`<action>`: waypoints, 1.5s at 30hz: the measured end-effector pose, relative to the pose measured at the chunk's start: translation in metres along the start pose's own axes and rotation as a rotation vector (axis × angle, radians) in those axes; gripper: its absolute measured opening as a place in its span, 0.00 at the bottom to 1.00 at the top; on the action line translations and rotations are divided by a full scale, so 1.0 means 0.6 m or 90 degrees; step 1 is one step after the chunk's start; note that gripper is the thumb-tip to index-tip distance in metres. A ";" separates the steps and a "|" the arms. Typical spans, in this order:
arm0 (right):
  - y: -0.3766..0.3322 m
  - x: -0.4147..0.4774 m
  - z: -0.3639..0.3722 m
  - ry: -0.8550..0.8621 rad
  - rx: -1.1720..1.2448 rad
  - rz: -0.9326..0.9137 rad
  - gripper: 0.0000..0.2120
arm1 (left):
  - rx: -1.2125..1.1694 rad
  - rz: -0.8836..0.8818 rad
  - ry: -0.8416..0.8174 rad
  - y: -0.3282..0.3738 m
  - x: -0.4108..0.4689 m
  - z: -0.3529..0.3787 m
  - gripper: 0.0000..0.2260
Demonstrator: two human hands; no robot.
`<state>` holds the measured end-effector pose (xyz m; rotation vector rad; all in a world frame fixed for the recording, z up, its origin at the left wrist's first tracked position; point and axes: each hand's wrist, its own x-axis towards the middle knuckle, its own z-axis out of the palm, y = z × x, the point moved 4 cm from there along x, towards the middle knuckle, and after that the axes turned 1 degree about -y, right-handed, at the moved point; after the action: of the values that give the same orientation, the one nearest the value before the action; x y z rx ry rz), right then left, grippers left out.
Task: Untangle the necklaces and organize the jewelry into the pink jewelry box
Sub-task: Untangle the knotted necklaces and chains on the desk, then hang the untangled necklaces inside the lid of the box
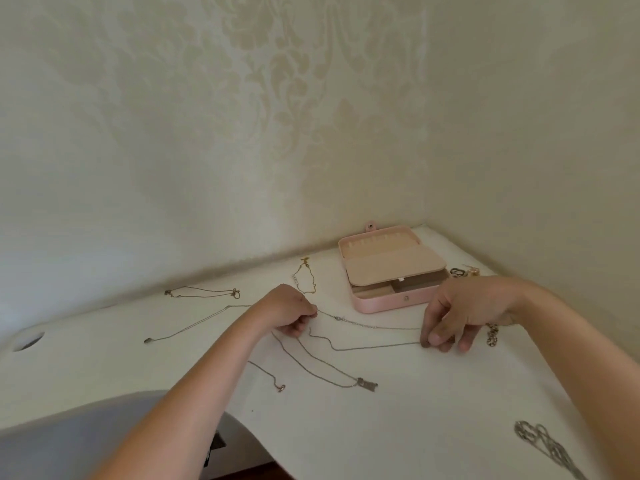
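Observation:
A thin silver chain (pixel 374 327) lies stretched across the white table between my hands. My left hand (pixel 289 311) pinches its clasp end near the table's middle. My right hand (pixel 460 317) pinches the other end, fingers curled down to the table. The pink jewelry box (pixel 377 304) stands just behind, lid flipped back, beige tray and compartments showing. A silver pendant necklace (pixel 332 372) lies in front of my left hand. Further chains (pixel 204 292) lie to the left, and a gold chain (pixel 304 275) sits beside the box.
Rings and earrings (pixel 464 271) lie right of the box by the wall corner. A chunky bracelet (pixel 491 336) sits under my right wrist. A heavy silver chain (pixel 543 445) lies at the front right. The table (pixel 415 410) has a cable hole (pixel 29 341) far left.

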<state>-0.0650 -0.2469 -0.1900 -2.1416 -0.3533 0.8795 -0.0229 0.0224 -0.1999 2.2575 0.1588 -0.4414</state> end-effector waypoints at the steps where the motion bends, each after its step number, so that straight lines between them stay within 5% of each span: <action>1: -0.002 0.002 0.004 -0.002 -0.003 -0.004 0.05 | 0.052 0.002 -0.004 0.007 0.003 0.000 0.07; 6: -0.014 0.015 0.006 0.090 -0.064 -0.042 0.07 | 0.352 0.060 0.061 0.061 0.018 -0.018 0.18; 11: -0.016 0.014 0.008 0.065 -0.111 -0.028 0.06 | 0.289 0.182 0.136 0.126 0.045 -0.008 0.18; 14: -0.012 0.013 0.012 0.046 -0.135 -0.004 0.05 | 0.227 0.218 0.080 0.140 0.072 0.025 0.21; 20: -0.013 -0.001 0.019 -0.044 -0.184 0.031 0.04 | 0.035 0.151 0.148 0.154 0.133 0.049 0.30; 24: -0.017 -0.009 0.016 -0.050 -0.223 0.005 0.04 | -0.119 0.068 0.114 0.145 0.164 0.044 0.28; 30: -0.017 -0.014 0.012 -0.036 -0.281 0.025 0.04 | -0.125 -0.018 0.043 0.142 0.173 0.041 0.11; 33: -0.009 -0.019 0.021 -0.108 -0.272 0.083 0.05 | -0.122 -0.033 0.038 0.132 0.171 0.040 0.12; 37: -0.005 -0.028 0.035 -0.144 -0.276 0.128 0.06 | -0.092 0.019 0.022 0.126 0.153 0.039 0.12; 45: -0.014 -0.045 0.042 -0.070 -0.230 0.107 0.09 | 0.241 0.263 0.057 0.111 -0.030 0.035 0.08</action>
<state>-0.1016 -0.2410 -0.1822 -2.4883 -0.4179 1.0996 -0.0280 -0.0369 -0.1593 2.5947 -0.3713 -0.1555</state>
